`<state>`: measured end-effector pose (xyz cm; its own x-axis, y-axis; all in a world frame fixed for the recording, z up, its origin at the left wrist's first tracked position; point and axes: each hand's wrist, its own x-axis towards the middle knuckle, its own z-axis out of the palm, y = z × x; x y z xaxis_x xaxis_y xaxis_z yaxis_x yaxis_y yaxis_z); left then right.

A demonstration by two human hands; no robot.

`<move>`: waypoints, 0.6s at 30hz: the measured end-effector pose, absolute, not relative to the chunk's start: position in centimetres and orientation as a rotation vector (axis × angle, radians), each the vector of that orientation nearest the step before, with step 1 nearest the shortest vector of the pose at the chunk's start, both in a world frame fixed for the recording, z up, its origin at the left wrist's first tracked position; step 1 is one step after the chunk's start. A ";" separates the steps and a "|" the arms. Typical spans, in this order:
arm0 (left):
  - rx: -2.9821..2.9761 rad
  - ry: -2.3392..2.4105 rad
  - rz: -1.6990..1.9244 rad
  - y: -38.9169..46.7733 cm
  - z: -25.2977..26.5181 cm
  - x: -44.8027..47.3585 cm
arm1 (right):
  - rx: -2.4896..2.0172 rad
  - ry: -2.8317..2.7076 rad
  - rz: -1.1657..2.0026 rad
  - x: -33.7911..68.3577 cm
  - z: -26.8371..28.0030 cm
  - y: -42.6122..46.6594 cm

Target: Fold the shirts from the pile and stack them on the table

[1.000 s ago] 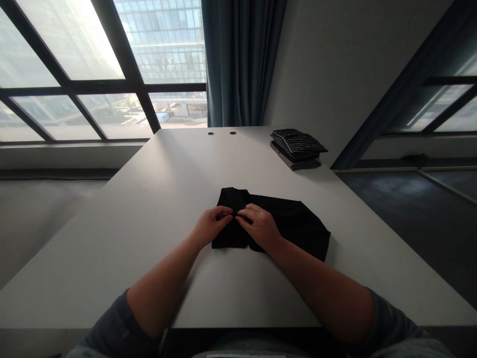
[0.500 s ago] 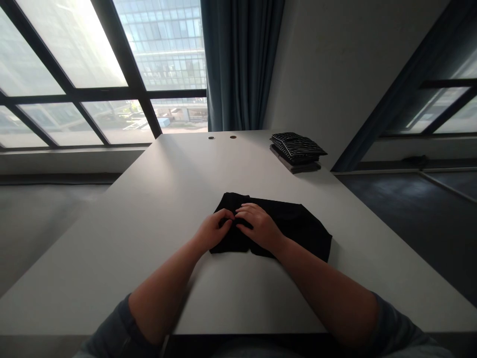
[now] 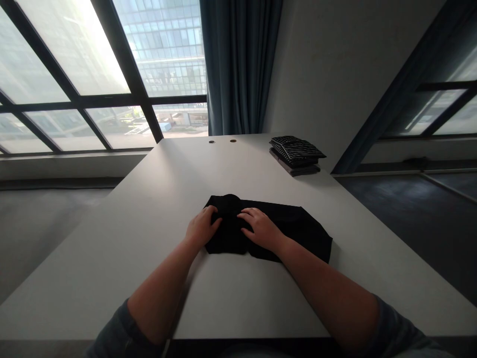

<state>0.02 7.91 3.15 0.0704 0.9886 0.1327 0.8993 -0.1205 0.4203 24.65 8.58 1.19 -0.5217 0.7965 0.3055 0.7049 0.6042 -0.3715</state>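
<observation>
A black folded garment (image 3: 286,226) lies flat on the white table in front of me; its exact kind does not show. My left hand (image 3: 201,226) rests over its left end, thumb and fingers apart on the cloth. My right hand (image 3: 261,227) lies on the garment right of the middle, fingers spread and pressing lightly on it. Between the hands, the cloth's far edge bulges up a little. On the near edge, a small notch shows where the folded left part meets the longer right part.
A stack of folded clothes (image 3: 296,154), with a black-and-white striped one on top, sits at the table's far right. Two round cable holes are near the far edge of the white table (image 3: 167,174). Beyond hang a blue curtain (image 3: 238,69) and windows.
My left hand has moved left, away from my right hand, and its fingers have spread. The garment's left part has shifted slightly left and its far edge bulges more. My right hand barely moved.
</observation>
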 end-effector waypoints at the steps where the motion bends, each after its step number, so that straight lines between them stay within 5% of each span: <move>1: 2.111 1.990 0.521 8.2 3.2 -0.5 | -1.240 -2.439 0.313 24.8 1.2 8.6; 18: 1.718 2.596 0.500 11.7 2.3 -9.1 | -1.790 -2.530 0.522 34.5 3.8 11.2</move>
